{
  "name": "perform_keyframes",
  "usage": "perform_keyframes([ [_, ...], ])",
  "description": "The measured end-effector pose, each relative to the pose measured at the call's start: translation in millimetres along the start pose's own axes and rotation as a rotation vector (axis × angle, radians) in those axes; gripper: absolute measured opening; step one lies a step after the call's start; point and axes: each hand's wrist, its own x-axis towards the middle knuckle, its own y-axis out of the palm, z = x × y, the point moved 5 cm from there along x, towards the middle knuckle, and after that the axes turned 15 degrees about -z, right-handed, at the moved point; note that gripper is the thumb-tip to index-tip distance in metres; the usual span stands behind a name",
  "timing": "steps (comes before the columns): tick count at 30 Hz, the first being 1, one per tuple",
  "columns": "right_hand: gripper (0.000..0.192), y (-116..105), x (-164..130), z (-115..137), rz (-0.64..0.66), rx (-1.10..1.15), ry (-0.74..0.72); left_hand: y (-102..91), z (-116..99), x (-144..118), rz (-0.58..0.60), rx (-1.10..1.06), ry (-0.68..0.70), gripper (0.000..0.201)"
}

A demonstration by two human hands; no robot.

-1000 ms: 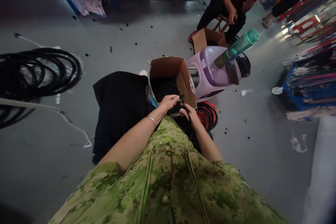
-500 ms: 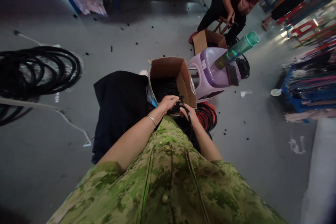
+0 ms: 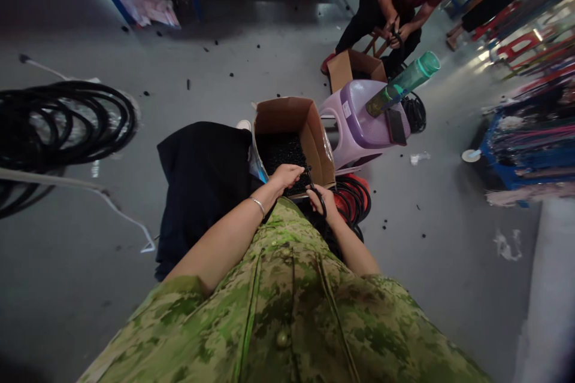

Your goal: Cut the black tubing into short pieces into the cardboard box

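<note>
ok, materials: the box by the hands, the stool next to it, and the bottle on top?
Box: plain brown corrugated cardboard, matte, flaps folded open. Stool: looks like moulded plastic, lilac, slight sheen, textured seat. Bottle: seems translucent green plastic with a lighter green cap; glass can't be ruled out. Black cable in the right hand: probably rubber or PVC jacket, dull black.

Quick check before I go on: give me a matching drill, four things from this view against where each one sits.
Things:
1. cardboard box
2. green bottle
3. black cable
4. coiled black hose

Places:
A. on the purple stool
B. on the floor at far left
C. in front of the person's two hands, holding small black parts
D. in the right hand

Pairs: 1-C, 2-A, 3-D, 4-B
</note>
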Motion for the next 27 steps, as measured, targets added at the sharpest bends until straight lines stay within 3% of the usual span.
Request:
perform_keyframes([
  [8,0.051,12.5,-1.9,1.9,-0.041,-0.029,0.007,0.3,2.7,3.3,-0.055,-0.022,0.022,0.024],
  [15,0.050,8.6,-0.5,6.4,-0.058,-0.087,-0.037,-1.6,-2.9,0.4,-0.094,-0.017,0.055,0.017],
  [27,0.054,12.5,21.8,15.2,0.101,0.076,0.062,-3.0,-5.7,-2.7,-0.071,0.028,0.021,0.016],
])
